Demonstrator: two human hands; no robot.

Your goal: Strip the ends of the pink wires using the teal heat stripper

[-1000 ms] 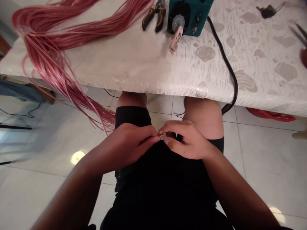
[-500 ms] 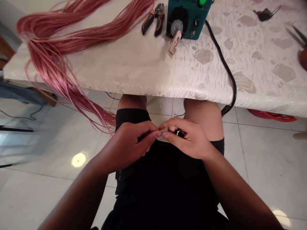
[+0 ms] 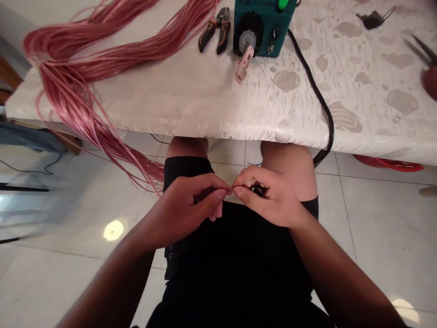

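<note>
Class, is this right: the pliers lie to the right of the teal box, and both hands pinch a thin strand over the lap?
No: the head view shows the pliers left of the teal box, not right. The left hand and right hand pinch the thin strand over the lap.

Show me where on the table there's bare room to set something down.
Bare table cover runs along the front edge between the pink strands and the black cord, below the pliers. A second patch lies right of the cord. Crowded: the top, around the pliers and teal control box, and the left, where strands spill over the edge.
</note>
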